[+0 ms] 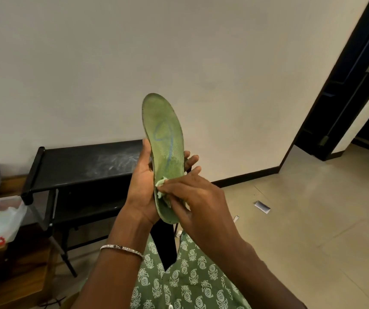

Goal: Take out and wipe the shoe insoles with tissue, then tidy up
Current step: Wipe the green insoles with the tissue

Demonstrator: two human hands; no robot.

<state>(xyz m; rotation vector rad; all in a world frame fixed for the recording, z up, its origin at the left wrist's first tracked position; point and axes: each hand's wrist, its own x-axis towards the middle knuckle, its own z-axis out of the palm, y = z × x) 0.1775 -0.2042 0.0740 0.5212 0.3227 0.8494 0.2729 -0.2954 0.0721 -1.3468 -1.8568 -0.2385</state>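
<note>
left hand (142,186) and right hand (192,204) on one green insole (165,134)

two hands are up in front of the person. the left hand holds the insole from the side. its thumb lies along the left edge and its fingers curl round the back, so the tips poke out on the right edge. the right hand pinches one small wad of tissue (161,182) and presses it on the low part of the insole, near the heel.

count: two hands, one insole, one tissue, one silver bracelet (122,249) on the left wrist.

the insole stands almost straight up in the air, between the hands and above the person's lap. the round toe end points up and the heel end sits down by the left palm. it is pale green with tiny dots like a net. a blue pen mark that looks like a 9 is drawn in the middle. the edges are dark and look dirty.

the person wears green cloth with white leaf shapes (190,282). behind the hands stands one black rack (85,161) by the wall. one clear box (0,210) with white stuff in it sits at the left. a small bit of paper (262,206) lies on the floor at the right. one dark door (344,85) is far right.
</note>
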